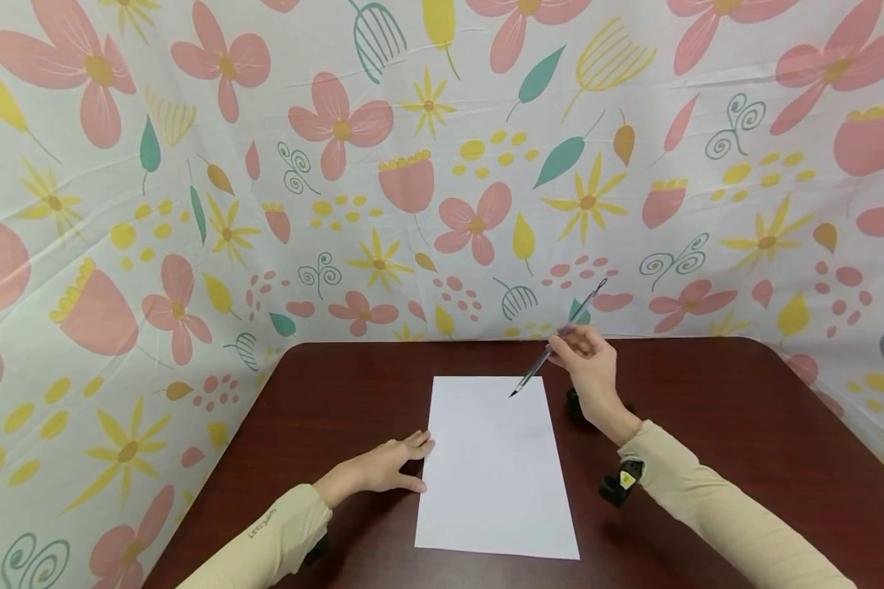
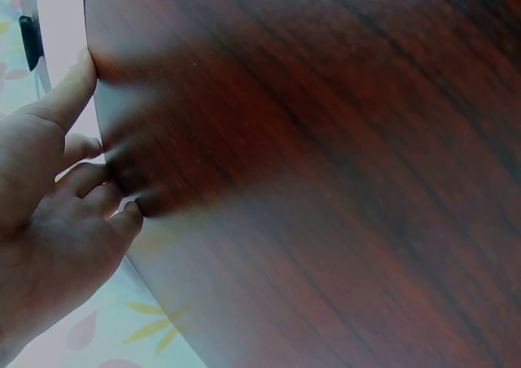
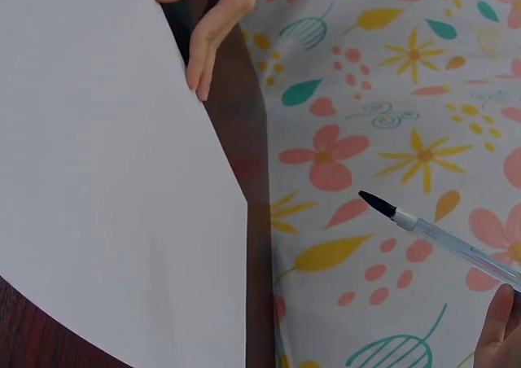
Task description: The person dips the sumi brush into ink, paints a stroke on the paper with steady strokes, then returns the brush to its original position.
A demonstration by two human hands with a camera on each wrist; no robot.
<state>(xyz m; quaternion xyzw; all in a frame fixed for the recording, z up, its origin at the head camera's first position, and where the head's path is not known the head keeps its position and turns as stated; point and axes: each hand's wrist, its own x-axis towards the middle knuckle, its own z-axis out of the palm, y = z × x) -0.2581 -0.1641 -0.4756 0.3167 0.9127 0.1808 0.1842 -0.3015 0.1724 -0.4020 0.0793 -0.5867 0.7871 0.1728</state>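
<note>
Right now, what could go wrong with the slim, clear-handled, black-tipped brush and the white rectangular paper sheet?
The brush is held up in the bare right hand; if its tip is wet, which I can't tell, a drip could mark the blank paper sheet. The bare left hand is only at the paper sheet's left edge, so it might shift under a stroke.

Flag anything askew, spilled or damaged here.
Nothing stands out. The blank white paper sheet lies on the reddish-brown wood-grain table, no tear or spill visible; the left hand touches the sheet's edge, the right hand holds a slim black-tipped brush clear of it.
</note>
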